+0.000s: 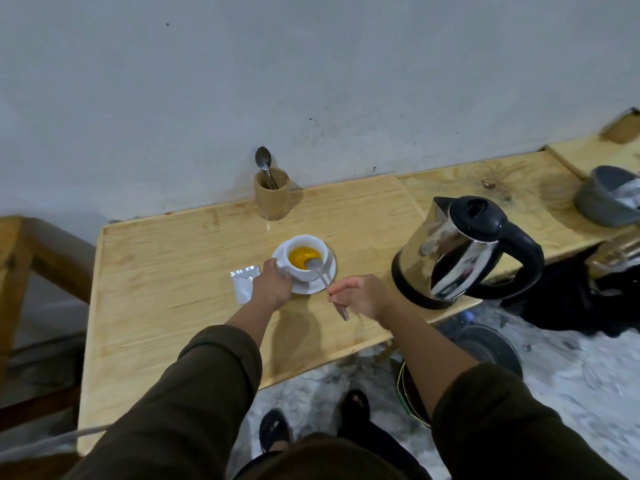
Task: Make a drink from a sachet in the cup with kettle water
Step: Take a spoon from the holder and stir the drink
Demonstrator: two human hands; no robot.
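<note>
A white cup [300, 271] with orange-yellow liquid stands on a white saucer [329, 275] in the middle of the wooden table. My left hand [272, 284] grips the cup's left side at the handle. My right hand [360, 296] pinches the handle of a metal spoon [320, 270] whose bowl rests in the liquid. A silver sachet [244, 282], torn open, lies flat just left of my left hand. The steel kettle [460, 251] with black lid and handle stands to the right of the cup, lid shut.
A wooden holder [272, 195] with a second spoon [264, 162] stands against the wall behind the cup. A grey bowl [609, 199] sits far right on an adjoining board. The table's front edge [311, 368] runs close to my arms. Pots stand on the floor below.
</note>
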